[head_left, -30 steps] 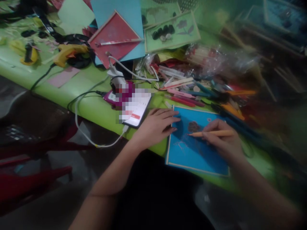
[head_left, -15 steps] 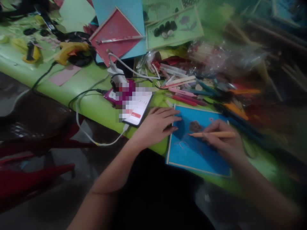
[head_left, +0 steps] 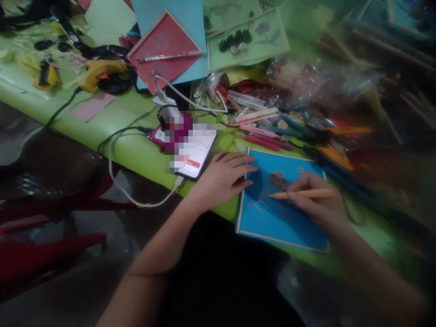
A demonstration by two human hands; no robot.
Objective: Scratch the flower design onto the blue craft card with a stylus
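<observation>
A blue card (head_left: 265, 222) with thin light strips along its edges lies at the front of the green table. On it are a dark flower shape (head_left: 277, 179) and fine pale drawn lines. My right hand (head_left: 318, 202) pinches an orange pen (head_left: 306, 194), whose tip rests on or just above the card below the flower. My left hand (head_left: 226, 177) lies flat with fingers spread, its fingertips on the card's left edge. Part of the card's right side is hidden by my right hand.
Left of the card lie a phone (head_left: 195, 159) with a white cable and a purple power socket (head_left: 173, 131). Beyond it are several pens (head_left: 262, 131) and plastic wrap. A yellow glue gun (head_left: 98, 72) and a framed red card (head_left: 163, 41) are farther back.
The pen tip has shifted slightly down on the card with my right hand. My left hand and the card stay in place.
</observation>
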